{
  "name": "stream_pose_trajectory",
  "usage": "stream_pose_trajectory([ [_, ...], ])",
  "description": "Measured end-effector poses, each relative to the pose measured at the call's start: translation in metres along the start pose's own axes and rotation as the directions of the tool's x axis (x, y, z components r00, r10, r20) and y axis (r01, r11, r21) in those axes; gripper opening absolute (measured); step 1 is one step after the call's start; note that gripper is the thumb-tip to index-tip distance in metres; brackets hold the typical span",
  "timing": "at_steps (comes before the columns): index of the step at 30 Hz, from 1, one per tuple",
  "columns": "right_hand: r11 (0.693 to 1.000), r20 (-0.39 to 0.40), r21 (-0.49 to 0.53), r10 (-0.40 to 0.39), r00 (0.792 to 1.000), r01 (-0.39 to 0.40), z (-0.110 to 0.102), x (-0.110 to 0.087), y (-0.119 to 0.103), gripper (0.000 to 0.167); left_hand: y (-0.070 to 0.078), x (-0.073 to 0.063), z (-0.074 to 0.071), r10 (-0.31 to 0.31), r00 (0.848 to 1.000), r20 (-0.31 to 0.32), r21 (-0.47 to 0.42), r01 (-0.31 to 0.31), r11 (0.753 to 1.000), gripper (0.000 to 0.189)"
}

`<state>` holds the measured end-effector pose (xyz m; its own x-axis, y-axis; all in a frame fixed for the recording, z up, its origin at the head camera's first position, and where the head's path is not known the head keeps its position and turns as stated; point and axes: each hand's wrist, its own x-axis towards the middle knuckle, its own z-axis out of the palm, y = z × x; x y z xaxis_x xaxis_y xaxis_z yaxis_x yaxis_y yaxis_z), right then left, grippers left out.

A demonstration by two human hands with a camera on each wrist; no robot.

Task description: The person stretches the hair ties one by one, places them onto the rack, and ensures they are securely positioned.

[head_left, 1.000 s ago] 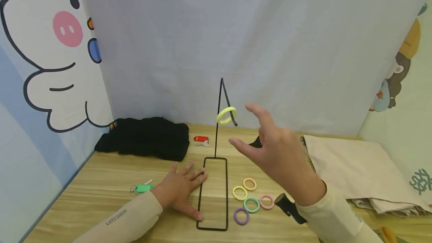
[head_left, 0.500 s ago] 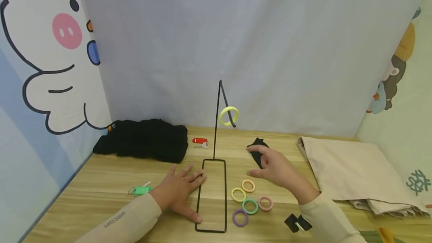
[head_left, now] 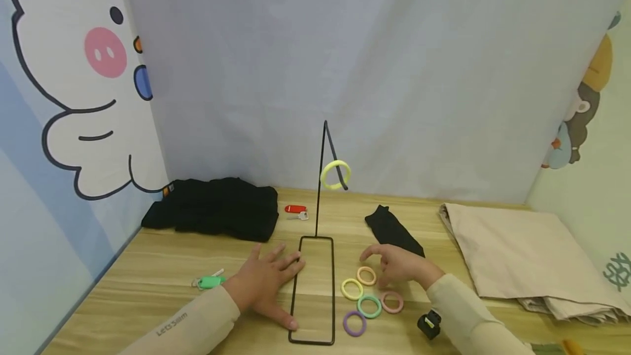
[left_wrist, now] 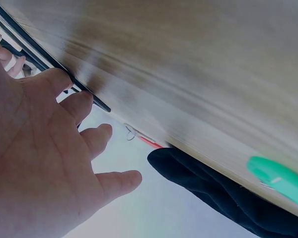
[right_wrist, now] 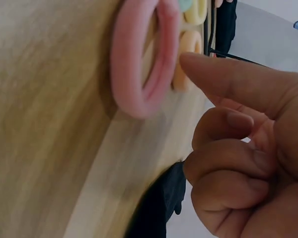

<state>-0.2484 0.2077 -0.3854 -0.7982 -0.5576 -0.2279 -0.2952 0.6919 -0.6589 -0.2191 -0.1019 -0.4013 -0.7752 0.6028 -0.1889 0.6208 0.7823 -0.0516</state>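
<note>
My left hand lies with fingers spread over the left side of a black wire stand's base, thumb and fingertips on the frame. A yellow hair tie hangs on the stand's sloping arm. My right hand hovers beside an orange hair tie, thumb and index finger apart and nothing held. In the right wrist view its other fingers are curled in. Near it on the table lie a pink hair tie, a green one, a second yellow hair tie and a purple hair tie.
Behind my right hand lies a black sock-like cloth. Folded beige cloth is at the right, folded black cloth at the back left. A red-tagged key and a green-tagged key lie left of the stand.
My right hand has come down from beside the stand's arm to the hair ties on the table. The hung yellow hair tie has swung and settled. My left hand stays put.
</note>
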Motion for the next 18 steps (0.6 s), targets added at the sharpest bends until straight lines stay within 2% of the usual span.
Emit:
stream_pose_trajectory([
  [5, 0.999, -0.003, -0.045, 0.007, 1.0, -0.008, 0.0034, 0.0046, -0.0004, 0.05, 0.0001, -0.0007, 0.0002, -0.001, 1.0, -0.004, -0.006, 0.001, 1.0, 0.114],
  [11, 0.999, 0.002, -0.03, 0.02, 1.0, -0.02, 0.0049, 0.0052, -0.0011, 0.045, 0.0012, -0.001, -0.0007, -0.007, 1.0, 0.001, -0.023, 0.007, 1.0, 0.114],
  [18, 0.999, 0.01, -0.033, -0.027, 1.0, 0.027, 0.005, 0.0042, -0.0015, 0.037, 0.0015, -0.0013, -0.0014, -0.008, 1.0, 0.009, -0.011, 0.008, 1.0, 0.113],
])
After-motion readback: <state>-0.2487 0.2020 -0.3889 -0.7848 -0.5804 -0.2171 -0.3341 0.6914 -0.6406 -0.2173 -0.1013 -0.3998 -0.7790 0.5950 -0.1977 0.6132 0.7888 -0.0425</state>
